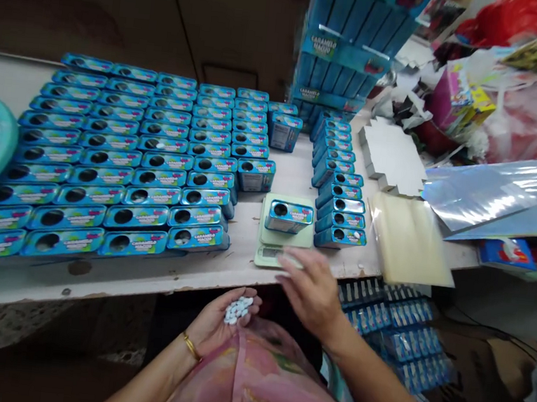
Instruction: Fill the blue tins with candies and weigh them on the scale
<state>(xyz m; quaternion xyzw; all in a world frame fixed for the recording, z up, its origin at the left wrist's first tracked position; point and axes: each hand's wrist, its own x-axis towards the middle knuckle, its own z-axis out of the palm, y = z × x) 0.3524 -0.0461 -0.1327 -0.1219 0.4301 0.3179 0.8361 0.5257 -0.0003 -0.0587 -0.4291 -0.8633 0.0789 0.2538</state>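
Note:
Low in front of my body, my left hand (213, 320) is cupped palm up and holds a small heap of pale blue candies (238, 311). My right hand (315, 290) hovers by the front edge of the kitchen scale (264, 225), its fingers bent and apart with nothing visible between them. Standing on the scale is a blue candy tin (290, 217) with a dark round hole in its top. Part of the scale's display (271, 252) shows beside my fingertips; its reading is too small to make out.
Rows of blue tins (146, 178) fill the table's left, with a teal basin (12, 136) of candies at the edge. Right of the scale runs a column of tins (341, 218). Packed tins (342, 49) tower behind. Flattened white cartons (391, 153) and plastic sleeves (408, 238) lie at right.

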